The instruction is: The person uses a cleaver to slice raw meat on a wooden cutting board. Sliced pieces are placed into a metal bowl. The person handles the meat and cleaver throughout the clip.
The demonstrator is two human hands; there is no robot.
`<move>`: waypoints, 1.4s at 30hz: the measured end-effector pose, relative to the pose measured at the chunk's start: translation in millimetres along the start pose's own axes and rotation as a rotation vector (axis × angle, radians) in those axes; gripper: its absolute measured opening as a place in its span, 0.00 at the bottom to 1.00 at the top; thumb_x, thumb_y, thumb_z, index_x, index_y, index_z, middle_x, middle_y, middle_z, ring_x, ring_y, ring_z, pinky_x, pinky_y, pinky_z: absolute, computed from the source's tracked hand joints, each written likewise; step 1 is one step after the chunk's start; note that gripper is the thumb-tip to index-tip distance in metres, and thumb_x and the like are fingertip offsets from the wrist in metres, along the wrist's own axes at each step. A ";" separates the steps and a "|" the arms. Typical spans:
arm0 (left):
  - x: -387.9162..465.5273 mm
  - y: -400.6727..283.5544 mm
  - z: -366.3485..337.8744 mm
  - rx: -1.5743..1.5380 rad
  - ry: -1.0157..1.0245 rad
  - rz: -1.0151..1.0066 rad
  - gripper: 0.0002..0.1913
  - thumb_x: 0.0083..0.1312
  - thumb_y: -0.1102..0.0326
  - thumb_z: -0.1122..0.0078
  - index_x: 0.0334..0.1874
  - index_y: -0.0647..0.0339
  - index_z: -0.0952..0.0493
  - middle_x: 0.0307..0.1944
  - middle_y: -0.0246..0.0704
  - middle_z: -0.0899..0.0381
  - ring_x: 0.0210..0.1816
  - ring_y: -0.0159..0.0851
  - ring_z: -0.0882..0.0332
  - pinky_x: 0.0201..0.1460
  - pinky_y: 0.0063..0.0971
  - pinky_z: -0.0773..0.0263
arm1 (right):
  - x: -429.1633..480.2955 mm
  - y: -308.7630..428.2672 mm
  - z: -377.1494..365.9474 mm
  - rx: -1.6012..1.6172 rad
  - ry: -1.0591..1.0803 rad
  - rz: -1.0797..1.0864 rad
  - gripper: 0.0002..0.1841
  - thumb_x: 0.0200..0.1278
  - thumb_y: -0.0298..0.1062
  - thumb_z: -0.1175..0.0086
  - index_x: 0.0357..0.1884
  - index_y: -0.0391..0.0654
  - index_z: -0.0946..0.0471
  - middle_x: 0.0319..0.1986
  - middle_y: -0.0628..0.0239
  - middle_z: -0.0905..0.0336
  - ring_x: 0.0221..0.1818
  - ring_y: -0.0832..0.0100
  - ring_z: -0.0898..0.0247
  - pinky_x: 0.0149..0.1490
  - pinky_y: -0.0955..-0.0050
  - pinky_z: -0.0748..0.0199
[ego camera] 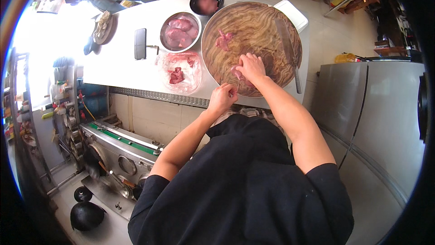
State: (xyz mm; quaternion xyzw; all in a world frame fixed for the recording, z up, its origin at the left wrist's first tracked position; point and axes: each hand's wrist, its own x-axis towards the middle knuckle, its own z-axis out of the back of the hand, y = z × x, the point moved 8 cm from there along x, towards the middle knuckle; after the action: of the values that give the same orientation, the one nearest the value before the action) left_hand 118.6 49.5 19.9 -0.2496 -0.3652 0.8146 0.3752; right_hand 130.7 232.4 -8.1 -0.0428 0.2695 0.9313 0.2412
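My right hand is over the round wooden chopping board, its fingertips closed on a small piece of raw meat. More meat shows just below that hand, partly covered by it. At the board's near left edge is my left hand, fingers curled in; whether they pinch something small is hidden. Another scrap of raw meat lies on the board's left part. Along the right side of the board rests a cleaver, its metal handle sticking out over the rim.
Left of the board, a steel bowl holds large meat pieces in liquid. Below it, a clear plastic bag carries dark meat scraps. A black bowl, a phone and a white lidded container share the table. Right stands a steel refrigerator.
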 end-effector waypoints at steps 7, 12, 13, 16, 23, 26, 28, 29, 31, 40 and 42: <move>-16.9 -15.2 36.8 -0.008 0.017 0.047 0.06 0.62 0.69 0.27 0.38 0.63 0.13 0.32 0.39 0.15 0.33 0.46 0.13 0.42 0.39 0.18 | 0.7 -2.5 0.4 0.030 -0.002 0.008 0.15 0.65 0.47 0.28 0.41 0.49 0.18 0.45 0.62 0.19 0.57 0.55 0.22 0.64 0.52 0.31; 44.8 -33.3 98.9 0.138 -0.127 -0.115 0.08 0.64 0.65 0.24 0.41 0.61 0.11 0.34 0.37 0.20 0.35 0.40 0.20 0.42 0.35 0.23 | -16.4 -10.6 5.7 0.176 -0.120 0.004 0.12 0.66 0.45 0.29 0.42 0.50 0.16 0.46 0.63 0.17 0.58 0.55 0.22 0.63 0.52 0.31; 67.6 -35.4 108.9 0.159 -0.166 -0.156 0.09 0.64 0.66 0.23 0.43 0.60 0.09 0.32 0.35 0.21 0.33 0.36 0.23 0.40 0.31 0.25 | -24.2 -12.2 9.8 0.197 -0.182 0.024 0.11 0.67 0.44 0.30 0.43 0.50 0.16 0.46 0.63 0.18 0.57 0.55 0.22 0.63 0.52 0.31; 142.9 -12.5 106.6 0.022 -0.049 -0.038 0.12 0.63 0.62 0.20 0.45 0.59 0.10 0.32 0.36 0.18 0.33 0.37 0.20 0.40 0.34 0.24 | -57.4 -23.2 18.0 0.249 -0.316 0.019 0.08 0.67 0.39 0.31 0.44 0.49 0.15 0.45 0.63 0.18 0.56 0.55 0.22 0.61 0.53 0.30; 233.2 40.3 79.1 0.264 0.131 -0.022 0.17 0.63 0.51 0.22 0.44 0.56 0.09 0.37 0.40 0.08 0.42 0.47 0.08 0.51 0.42 0.16 | -146.7 -68.8 81.0 0.286 -0.763 -0.111 0.09 0.63 0.25 0.33 0.45 0.44 0.16 0.48 0.58 0.18 0.57 0.53 0.22 0.61 0.54 0.25; 258.8 39.4 84.6 0.416 0.220 -0.073 0.16 0.64 0.51 0.26 0.42 0.57 0.08 0.40 0.43 0.07 0.45 0.52 0.08 0.52 0.46 0.16 | -174.7 -92.6 109.2 0.060 -0.881 -0.220 0.19 0.64 0.29 0.33 0.57 0.44 0.19 0.54 0.55 0.19 0.61 0.48 0.23 0.64 0.51 0.27; 272.5 38.0 84.8 0.514 0.287 -0.098 0.16 0.63 0.53 0.26 0.45 0.55 0.07 0.41 0.45 0.07 0.46 0.52 0.08 0.53 0.46 0.15 | -181.1 -108.5 115.2 -0.085 -0.890 -0.311 0.24 0.65 0.32 0.32 0.63 0.44 0.22 0.57 0.55 0.20 0.62 0.47 0.23 0.65 0.50 0.27; 277.9 37.4 83.7 0.553 0.309 -0.123 0.16 0.62 0.54 0.26 0.46 0.55 0.07 0.42 0.46 0.07 0.47 0.52 0.08 0.54 0.46 0.15 | -178.3 -116.5 112.3 -0.092 -0.834 -0.322 0.25 0.66 0.33 0.32 0.64 0.44 0.23 0.58 0.55 0.20 0.62 0.47 0.23 0.66 0.50 0.28; 282.6 42.2 74.2 0.507 0.395 -0.131 0.18 0.63 0.52 0.24 0.50 0.53 0.07 0.40 0.43 0.07 0.43 0.49 0.08 0.51 0.44 0.16 | -167.9 -132.1 100.8 -0.091 -0.711 -0.355 0.28 0.67 0.36 0.32 0.67 0.44 0.24 0.60 0.55 0.20 0.64 0.47 0.24 0.67 0.49 0.29; 279.5 89.8 92.7 -0.041 0.568 0.216 0.20 0.73 0.53 0.26 0.65 0.44 0.10 0.37 0.24 0.12 0.37 0.24 0.19 0.37 0.23 0.23 | -143.5 -174.6 66.8 0.332 -0.479 -0.525 0.25 0.76 0.46 0.36 0.67 0.42 0.23 0.51 0.50 0.12 0.55 0.47 0.16 0.59 0.51 0.21; 282.3 79.1 102.6 -0.112 0.477 0.168 0.18 0.73 0.55 0.27 0.63 0.45 0.09 0.37 0.24 0.11 0.37 0.23 0.20 0.37 0.21 0.24 | -139.6 -175.4 72.5 0.285 -0.478 -0.519 0.24 0.78 0.47 0.38 0.66 0.42 0.22 0.50 0.49 0.11 0.53 0.45 0.14 0.57 0.51 0.19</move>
State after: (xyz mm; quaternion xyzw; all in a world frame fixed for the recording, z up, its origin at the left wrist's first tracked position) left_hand -152.8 195.9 -16.9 -0.4847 -0.2890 0.7394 0.3672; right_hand 340.0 340.3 -1.5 0.1427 0.3126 0.7761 0.5287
